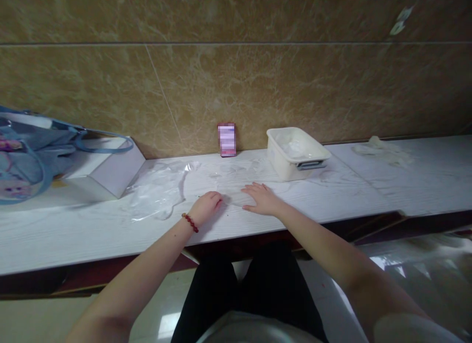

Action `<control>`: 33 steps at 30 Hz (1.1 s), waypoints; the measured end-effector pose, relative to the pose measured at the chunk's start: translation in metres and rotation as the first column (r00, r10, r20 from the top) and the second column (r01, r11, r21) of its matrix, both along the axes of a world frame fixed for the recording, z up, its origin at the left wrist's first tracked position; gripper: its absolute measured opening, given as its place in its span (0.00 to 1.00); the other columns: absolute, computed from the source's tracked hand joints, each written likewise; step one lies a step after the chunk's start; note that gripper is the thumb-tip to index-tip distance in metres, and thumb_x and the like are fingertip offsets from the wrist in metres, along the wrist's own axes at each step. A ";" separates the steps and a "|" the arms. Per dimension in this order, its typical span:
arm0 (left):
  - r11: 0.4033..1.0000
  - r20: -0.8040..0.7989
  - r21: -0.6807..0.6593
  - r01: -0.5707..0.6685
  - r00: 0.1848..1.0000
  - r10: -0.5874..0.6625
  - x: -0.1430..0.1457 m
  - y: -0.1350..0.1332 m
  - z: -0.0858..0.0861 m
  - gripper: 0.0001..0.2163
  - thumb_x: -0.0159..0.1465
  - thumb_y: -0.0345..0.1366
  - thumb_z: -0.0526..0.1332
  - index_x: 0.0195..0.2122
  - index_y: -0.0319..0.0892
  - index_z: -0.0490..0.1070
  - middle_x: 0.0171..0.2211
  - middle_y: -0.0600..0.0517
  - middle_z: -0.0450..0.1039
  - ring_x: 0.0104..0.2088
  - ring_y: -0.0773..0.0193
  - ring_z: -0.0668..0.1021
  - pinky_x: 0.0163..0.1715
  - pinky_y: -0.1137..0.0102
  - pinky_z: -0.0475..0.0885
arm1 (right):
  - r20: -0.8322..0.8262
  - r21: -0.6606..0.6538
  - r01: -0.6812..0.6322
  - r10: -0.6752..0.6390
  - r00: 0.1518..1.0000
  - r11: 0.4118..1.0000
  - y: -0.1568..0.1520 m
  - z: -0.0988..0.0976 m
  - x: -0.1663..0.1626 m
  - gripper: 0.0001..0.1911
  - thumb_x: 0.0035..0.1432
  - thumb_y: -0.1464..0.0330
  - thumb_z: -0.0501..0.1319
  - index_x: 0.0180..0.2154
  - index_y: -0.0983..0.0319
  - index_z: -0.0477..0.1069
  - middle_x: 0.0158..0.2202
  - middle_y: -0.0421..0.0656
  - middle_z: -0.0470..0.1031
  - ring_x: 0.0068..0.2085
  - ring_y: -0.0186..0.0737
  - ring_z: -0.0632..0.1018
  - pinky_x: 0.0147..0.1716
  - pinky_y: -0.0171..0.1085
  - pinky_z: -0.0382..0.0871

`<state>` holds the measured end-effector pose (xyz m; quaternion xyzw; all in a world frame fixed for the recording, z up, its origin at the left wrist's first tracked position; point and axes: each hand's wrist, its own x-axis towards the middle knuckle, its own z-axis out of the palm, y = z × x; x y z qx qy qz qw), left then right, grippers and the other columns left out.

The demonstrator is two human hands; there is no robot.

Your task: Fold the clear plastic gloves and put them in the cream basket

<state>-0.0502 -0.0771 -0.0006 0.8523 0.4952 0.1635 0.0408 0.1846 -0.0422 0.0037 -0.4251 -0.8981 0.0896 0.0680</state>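
My left hand [207, 208], with a red bead bracelet [190, 222] at the wrist, rests on the white wood-grain counter [236, 227]. Its fingers are curled in, and whatever they hold, if anything, is hidden. To its right, my right hand [262, 199] lies palm down with the fingers stretched and spread. A faint, clear patch shows on the counter between the hands; I cannot tell if it is plastic film. Crumpled clear plastic bags [157, 190] lie left of my left hand. Beyond my right hand stands a cream plastic box [283, 161] with clear plastic inside.
A phone with a blurred screen [227, 140] leans against the brown marble-tiled wall [206, 87]. At the left, a blue bag [22, 161] lies by a white carton [110, 171]. Pale crumpled gloves [383, 151] lie at the right. The counter's front edge runs close to my legs.
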 end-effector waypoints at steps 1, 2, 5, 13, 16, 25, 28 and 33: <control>1.000 0.037 -0.007 -0.021 0.999 0.021 0.000 0.000 0.001 0.10 0.60 0.33 0.48 0.34 0.40 0.68 0.34 0.46 0.70 0.38 0.61 0.71 0.41 0.65 0.65 | -0.017 0.004 0.000 0.000 1.000 1.000 -0.005 -0.001 0.002 0.34 0.48 0.50 0.52 0.55 0.55 0.53 0.58 0.43 0.53 0.58 0.48 0.51 0.54 0.49 0.43; 0.999 0.071 -0.013 -0.047 0.996 0.048 0.000 -0.001 0.002 0.10 0.60 0.33 0.47 0.34 0.39 0.67 0.34 0.46 0.70 0.37 0.61 0.71 0.40 0.65 0.66 | -0.034 0.012 0.008 -0.007 0.999 1.000 -0.010 -0.001 0.003 0.33 0.47 0.51 0.53 0.54 0.56 0.54 0.57 0.44 0.54 0.58 0.47 0.52 0.53 0.48 0.45; 0.992 0.151 -0.029 -0.125 0.980 0.128 0.000 -0.006 0.009 0.10 0.60 0.34 0.46 0.36 0.39 0.65 0.34 0.45 0.70 0.36 0.61 0.72 0.39 0.65 0.66 | -0.103 0.053 0.067 -0.062 0.993 0.996 -0.020 -0.002 0.003 0.28 0.49 0.56 0.55 0.52 0.58 0.58 0.55 0.45 0.57 0.56 0.45 0.55 0.52 0.45 0.49; 0.997 0.253 0.006 -0.073 0.965 0.069 0.004 -0.027 0.009 0.13 0.55 0.39 0.55 0.41 0.41 0.60 0.39 0.47 0.67 0.41 0.61 0.71 0.42 0.65 0.66 | -0.326 0.000 0.009 -0.009 0.945 1.000 -0.016 -0.010 0.006 0.13 0.52 0.74 0.52 0.39 0.61 0.70 0.43 0.43 0.70 0.46 0.34 0.68 0.47 0.36 0.59; 0.995 0.207 0.084 -0.049 0.978 0.031 0.005 -0.025 -0.002 0.12 0.53 0.32 0.56 0.40 0.42 0.62 0.40 0.47 0.66 0.43 0.60 0.69 0.45 0.63 0.64 | -0.354 -0.016 -0.026 0.019 0.935 1.000 -0.011 -0.016 0.010 0.12 0.51 0.74 0.52 0.37 0.62 0.70 0.42 0.43 0.71 0.45 0.34 0.69 0.46 0.36 0.60; 1.000 0.051 0.005 0.020 0.998 -0.020 0.008 -0.030 -0.002 0.05 0.55 0.32 0.52 0.31 0.42 0.67 0.31 0.48 0.69 0.35 0.61 0.70 0.38 0.65 0.66 | -0.305 0.028 -0.199 0.198 0.932 0.980 0.005 -0.016 0.021 0.11 0.54 0.71 0.52 0.36 0.62 0.70 0.39 0.43 0.72 0.46 0.35 0.69 0.47 0.38 0.60; 0.996 0.119 -0.051 0.076 0.990 -0.069 0.005 -0.034 0.005 0.10 0.53 0.33 0.55 0.37 0.42 0.67 0.37 0.48 0.69 0.40 0.60 0.70 0.43 0.65 0.65 | -0.257 0.018 -0.223 0.220 0.941 0.975 0.003 -0.011 0.023 0.11 0.53 0.72 0.52 0.36 0.62 0.71 0.39 0.43 0.72 0.46 0.36 0.69 0.47 0.39 0.60; 0.974 0.320 -0.197 -0.107 0.933 0.167 -0.020 -0.006 0.007 0.15 0.53 0.33 0.50 0.43 0.41 0.63 0.43 0.47 0.67 0.44 0.62 0.70 0.40 0.68 0.67 | -0.237 0.042 -0.253 0.255 0.938 0.967 -0.008 -0.002 0.030 0.12 0.52 0.71 0.51 0.38 0.61 0.70 0.40 0.44 0.72 0.45 0.37 0.70 0.47 0.39 0.59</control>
